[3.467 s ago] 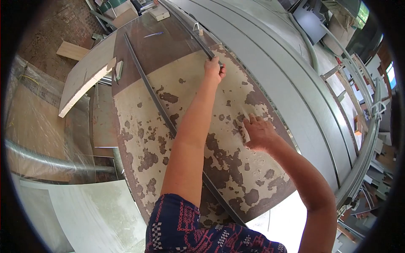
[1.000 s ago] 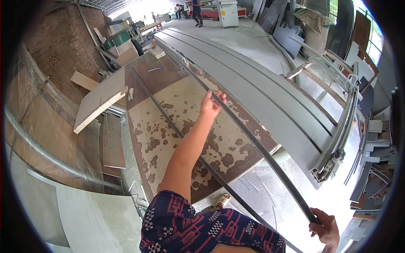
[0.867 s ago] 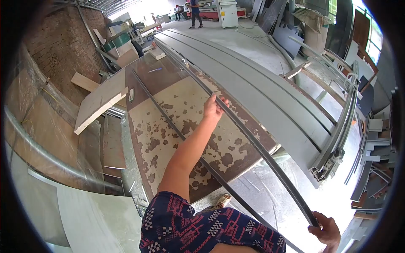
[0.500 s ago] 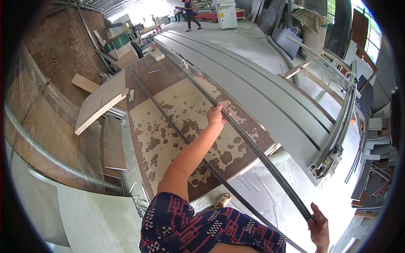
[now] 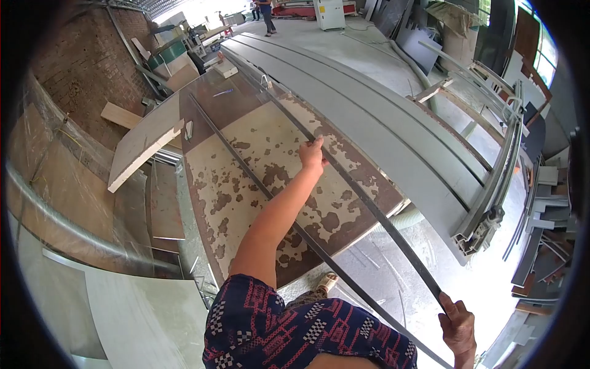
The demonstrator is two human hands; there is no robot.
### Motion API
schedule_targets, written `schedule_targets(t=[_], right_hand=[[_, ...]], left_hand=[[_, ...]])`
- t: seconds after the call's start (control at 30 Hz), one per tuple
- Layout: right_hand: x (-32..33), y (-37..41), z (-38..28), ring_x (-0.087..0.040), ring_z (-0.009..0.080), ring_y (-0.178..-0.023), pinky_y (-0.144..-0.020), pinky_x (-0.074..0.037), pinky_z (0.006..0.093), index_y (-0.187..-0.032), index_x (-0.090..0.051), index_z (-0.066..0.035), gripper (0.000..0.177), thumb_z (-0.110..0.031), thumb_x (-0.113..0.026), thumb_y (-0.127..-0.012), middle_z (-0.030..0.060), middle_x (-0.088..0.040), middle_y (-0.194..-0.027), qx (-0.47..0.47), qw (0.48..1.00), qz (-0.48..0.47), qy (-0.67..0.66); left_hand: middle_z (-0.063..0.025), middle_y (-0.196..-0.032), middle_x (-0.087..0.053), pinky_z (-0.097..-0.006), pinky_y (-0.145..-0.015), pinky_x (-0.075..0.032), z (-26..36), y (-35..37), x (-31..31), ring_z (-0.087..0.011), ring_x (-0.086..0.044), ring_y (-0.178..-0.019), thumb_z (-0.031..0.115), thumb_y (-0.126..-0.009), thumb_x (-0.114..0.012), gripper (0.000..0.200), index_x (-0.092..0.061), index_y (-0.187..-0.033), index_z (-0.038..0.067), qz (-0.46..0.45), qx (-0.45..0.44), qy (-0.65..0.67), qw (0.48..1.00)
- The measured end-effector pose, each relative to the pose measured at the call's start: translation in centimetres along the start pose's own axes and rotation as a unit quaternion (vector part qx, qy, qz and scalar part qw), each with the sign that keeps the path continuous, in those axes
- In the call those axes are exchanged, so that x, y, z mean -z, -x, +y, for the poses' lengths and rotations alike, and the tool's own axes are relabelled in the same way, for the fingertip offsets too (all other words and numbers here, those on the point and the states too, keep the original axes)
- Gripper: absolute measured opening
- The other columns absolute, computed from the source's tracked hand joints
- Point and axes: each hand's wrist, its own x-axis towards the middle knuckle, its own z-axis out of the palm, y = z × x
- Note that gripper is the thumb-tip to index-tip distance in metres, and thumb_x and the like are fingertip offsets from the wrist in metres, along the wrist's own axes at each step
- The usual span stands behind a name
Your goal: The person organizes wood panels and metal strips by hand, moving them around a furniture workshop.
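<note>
A long, narrow dark grey strip [image 5: 375, 211] runs diagonally over a worn table [image 5: 270, 141] with a patchy brown and cream top. My left hand [image 5: 312, 155] is closed around the strip near its middle, above the table. At the strip's near end, past the table edge, my right hand [image 5: 458, 325] has its fingers wrapped over it. A second dark strip [image 5: 246, 167] lies to the left, roughly parallel, passing under my left forearm and reaching down beside my body.
Right of the table stretches a long grey grooved machine bed [image 5: 362, 117] with a metal rail [image 5: 491, 203]. A pale board [image 5: 144, 144] juts out at left. A blue pen [image 5: 224, 93] lies on the table's far part. Another person [image 5: 267, 15] stands at the back.
The held strip's near end has shifted slightly left and up. My right fingers, with the thumb raised before, now curl over that end. The person at the back appears nearer the frame's top.
</note>
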Motion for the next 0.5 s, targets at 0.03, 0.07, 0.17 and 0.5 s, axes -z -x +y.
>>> schedule_targets(t=[0.03, 0.07, 0.17, 0.5], right_hand=[[0.0, -0.5, -0.4, -0.052, 0.024, -0.051, -0.047, -0.043, 0.0348, -0.122, -0.053, -0.011, 0.062, 0.009, -0.063, -0.064, 0.0118, -0.048, -0.064, 0.004, 1.0, -0.006, 0.02], [-0.1, -1.1, -1.0, -0.052, 0.0246, -0.051, -0.047, -0.043, 0.0353, -0.122, -0.053, -0.011, 0.062, 0.009, -0.063, -0.064, 0.012, -0.049, -0.064, 0.008, 0.999, -0.012, 0.04], [-0.5, -2.8, -2.0, -0.052, 0.0247, -0.05, -0.047, -0.044, 0.0354, -0.124, -0.051, -0.01, 0.061, 0.008, -0.062, -0.067, 0.012, -0.05, -0.064, 0.042, 0.996, -0.011, 0.073], [-2.2, -7.5, -3.1, -0.056, 0.0243, -0.056, -0.052, -0.047, 0.0369, -0.131, -0.043, -0.011, 0.061, 0.009, -0.057, -0.074, 0.0123, -0.054, -0.067, 0.004, 0.995, -0.062, 0.075]], left_hand=[[-0.0079, -0.088, -0.051, -0.0363, -0.052, -0.045, 0.2, -0.3, 0.1, -0.019, -0.05, -0.063, 0.027, -0.082, -0.065, 0.038, -0.039, -0.101, 0.007, 0.002, 0.002, -0.011, 1.0], [-0.008, -0.088, -0.05, -0.0361, -0.052, -0.045, 0.6, -0.5, 0.1, -0.0191, -0.049, -0.062, 0.028, -0.082, -0.065, 0.039, -0.039, -0.101, 0.006, 0.004, 0.005, -0.022, 1.0], [-0.0066, -0.08, -0.049, -0.0282, -0.04, -0.037, 1.5, -1.5, 0.2, -0.015, -0.043, -0.048, 0.027, -0.083, -0.063, 0.04, -0.04, -0.107, 0.004, 0.026, -0.01, -0.091, 0.995], [-0.01, -0.108, -0.048, -0.0299, -0.044, -0.045, 3.5, -4.2, 0.1, -0.0159, -0.044, -0.048, 0.027, -0.085, -0.059, 0.077, -0.01, -0.143, 0.011, 0.077, -0.073, -0.152, 0.983]])
